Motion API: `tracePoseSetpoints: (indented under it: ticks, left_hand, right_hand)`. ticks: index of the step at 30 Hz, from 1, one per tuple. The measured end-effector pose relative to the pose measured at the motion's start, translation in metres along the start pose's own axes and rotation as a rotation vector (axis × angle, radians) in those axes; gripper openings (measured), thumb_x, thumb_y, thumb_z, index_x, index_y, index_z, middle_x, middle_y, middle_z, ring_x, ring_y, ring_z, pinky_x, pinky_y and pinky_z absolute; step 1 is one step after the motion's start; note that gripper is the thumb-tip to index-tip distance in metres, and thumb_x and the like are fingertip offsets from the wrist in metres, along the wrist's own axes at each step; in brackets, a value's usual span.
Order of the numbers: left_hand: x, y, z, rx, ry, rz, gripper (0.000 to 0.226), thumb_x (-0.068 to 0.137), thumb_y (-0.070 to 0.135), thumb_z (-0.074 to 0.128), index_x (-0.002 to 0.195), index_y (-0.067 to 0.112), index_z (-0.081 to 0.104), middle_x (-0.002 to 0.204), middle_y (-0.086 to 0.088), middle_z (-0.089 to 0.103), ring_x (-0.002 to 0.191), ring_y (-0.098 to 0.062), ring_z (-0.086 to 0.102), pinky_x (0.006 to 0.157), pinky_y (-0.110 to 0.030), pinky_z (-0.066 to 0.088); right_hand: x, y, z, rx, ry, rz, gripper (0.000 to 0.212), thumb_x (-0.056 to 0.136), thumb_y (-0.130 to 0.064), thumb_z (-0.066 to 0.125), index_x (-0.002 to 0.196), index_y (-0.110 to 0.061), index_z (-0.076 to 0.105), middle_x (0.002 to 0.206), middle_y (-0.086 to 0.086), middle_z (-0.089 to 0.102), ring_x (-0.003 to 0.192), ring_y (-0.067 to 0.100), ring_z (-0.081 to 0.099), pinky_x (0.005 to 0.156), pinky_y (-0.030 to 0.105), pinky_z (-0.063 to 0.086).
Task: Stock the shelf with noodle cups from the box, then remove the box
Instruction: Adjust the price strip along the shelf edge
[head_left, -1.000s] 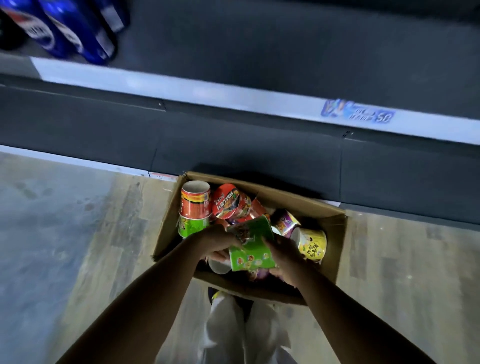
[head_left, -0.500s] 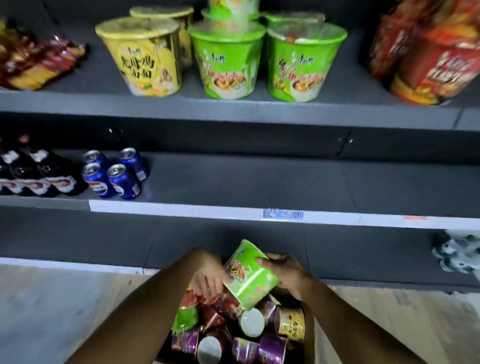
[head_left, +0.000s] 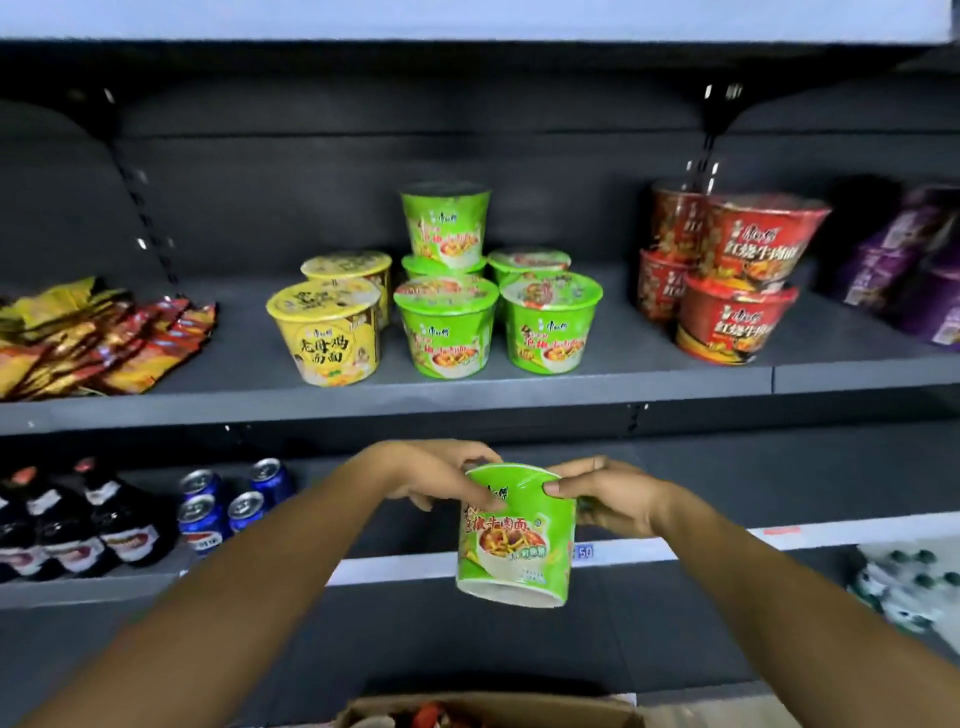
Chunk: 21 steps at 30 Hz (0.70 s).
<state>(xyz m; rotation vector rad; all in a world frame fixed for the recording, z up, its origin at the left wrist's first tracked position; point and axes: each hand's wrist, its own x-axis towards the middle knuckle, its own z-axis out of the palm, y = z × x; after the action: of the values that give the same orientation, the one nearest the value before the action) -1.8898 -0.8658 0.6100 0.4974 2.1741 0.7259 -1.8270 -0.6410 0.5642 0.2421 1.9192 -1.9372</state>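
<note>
Both hands hold one green noodle cup (head_left: 514, 540) upright in the air, below the grey shelf (head_left: 675, 371). My left hand (head_left: 441, 475) grips its top rim from the left; my right hand (head_left: 608, 499) grips the rim from the right. On the shelf stand several green cups (head_left: 447, 327), one stacked on top at the back, with two yellow cups (head_left: 327, 332) to their left. Only the far edge of the cardboard box (head_left: 493, 712) shows at the bottom, with cups inside it.
Red noodle cups (head_left: 732, 322) are stacked on the shelf's right, purple ones (head_left: 924, 291) beyond them. Snack packets (head_left: 93, 338) lie at the left. The lower shelf holds dark bottles (head_left: 78, 525) and blue cans (head_left: 228, 504); white packs (head_left: 909, 587) sit lower right.
Both hands lifted the green cup out of the box and up toward the shelf, turning it upright. My view rose from the floor and box to the noodle shelf.
</note>
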Motion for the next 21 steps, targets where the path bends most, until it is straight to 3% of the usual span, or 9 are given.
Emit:
tracePoseSetpoints:
  ticks: [2, 4, 8, 12, 17, 21]
  left_hand:
    - [-0.014, 0.007, -0.017, -0.057, -0.080, 0.005, 0.045, 0.082, 0.043, 0.070, 0.123, 0.036, 0.053, 0.134, 0.010, 0.055, 0.130, -0.017, 0.042, 0.102, -0.045, 0.041]
    - [-0.025, 0.013, -0.034, -0.128, -0.075, 0.034, 0.036, 0.083, 0.042, 0.066, 0.117, 0.033, 0.057, 0.132, 0.005, 0.059, 0.128, -0.017, 0.047, 0.104, -0.045, 0.040]
    - [-0.046, 0.028, -0.062, -0.279, 0.087, 0.159, 0.045, 0.073, 0.041, 0.070, 0.113, 0.022, 0.063, 0.117, 0.005, 0.068, 0.116, -0.011, 0.059, 0.106, -0.040, 0.042]
    - [-0.066, 0.045, -0.092, -0.210, 0.215, 0.256, 0.057, 0.060, 0.046, 0.078, 0.107, 0.014, 0.067, 0.111, 0.002, 0.071, 0.112, -0.016, 0.063, 0.101, -0.041, 0.047]
    - [-0.101, 0.078, -0.128, -0.041, 0.373, 0.323, 0.036, 0.076, 0.036, 0.073, 0.100, 0.009, 0.072, 0.100, -0.001, 0.074, 0.097, -0.017, 0.069, 0.092, -0.037, 0.053]
    - [-0.114, 0.089, -0.149, 0.143, 0.550, 0.355, 0.033, 0.074, 0.043, 0.075, 0.091, 0.015, 0.076, 0.087, 0.003, 0.075, 0.080, -0.008, 0.067, 0.074, -0.024, 0.051]
  right_hand:
    - [-0.005, -0.026, 0.005, 0.002, -0.057, -0.049, 0.041, 0.069, -0.008, 0.069, 0.109, -0.001, 0.068, 0.106, 0.016, 0.069, 0.097, 0.025, 0.065, 0.084, 0.032, 0.053]
    - [-0.011, -0.052, 0.012, 0.011, -0.113, -0.107, 0.031, 0.070, -0.009, 0.065, 0.100, -0.004, 0.071, 0.099, 0.012, 0.071, 0.092, 0.022, 0.066, 0.084, 0.033, 0.054]
    - [-0.017, -0.101, 0.025, 0.004, -0.095, -0.216, 0.018, 0.078, -0.002, 0.061, 0.094, -0.006, 0.070, 0.092, 0.006, 0.072, 0.090, 0.018, 0.065, 0.090, 0.034, 0.050]
    - [-0.021, -0.147, 0.041, -0.211, -0.074, -0.314, 0.014, 0.085, -0.007, 0.063, 0.097, -0.010, 0.068, 0.099, 0.004, 0.071, 0.095, 0.018, 0.065, 0.090, 0.030, 0.049]
    - [-0.028, -0.196, 0.055, -0.499, -0.048, -0.478, 0.025, 0.082, -0.012, 0.069, 0.106, -0.006, 0.068, 0.106, 0.006, 0.071, 0.094, 0.017, 0.068, 0.085, 0.028, 0.053]
    - [-0.026, -0.226, 0.061, -0.735, 0.084, -0.620, 0.032, 0.079, -0.019, 0.075, 0.111, -0.020, 0.071, 0.102, -0.007, 0.073, 0.096, 0.006, 0.067, 0.093, 0.028, 0.051]
